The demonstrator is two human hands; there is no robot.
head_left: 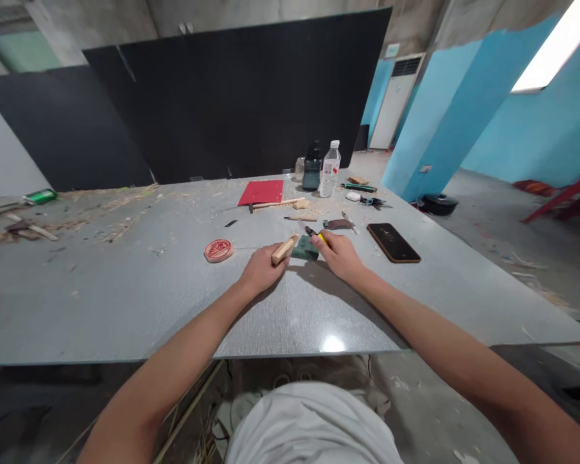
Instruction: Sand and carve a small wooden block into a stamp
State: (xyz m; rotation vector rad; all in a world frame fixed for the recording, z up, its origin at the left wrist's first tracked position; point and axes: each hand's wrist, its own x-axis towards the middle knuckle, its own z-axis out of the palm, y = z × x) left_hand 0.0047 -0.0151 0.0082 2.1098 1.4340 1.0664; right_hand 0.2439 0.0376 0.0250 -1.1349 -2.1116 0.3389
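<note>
My left hand (264, 269) is closed round a pale piece of wood (285, 249), whose far end points up and to the right. In my right hand (341, 254) is a utility knife (323, 238) with a yellow and black handle, its front end directed toward the wood. A small gap shows between the knife and the wood. Under and between the two hands lies a dark green piece (305, 249), flat on the table. To the left of my left hand rests a round wooden slice (219, 251) with a red carved design.
A phone (394, 243) lies right of my right hand. Beyond are a red sheet (261, 192), a clear water bottle (330, 169), a dark bottle (312, 167) and several small tools. Wood shavings litter the grey table (140, 303). A green can (40, 196) lies far left.
</note>
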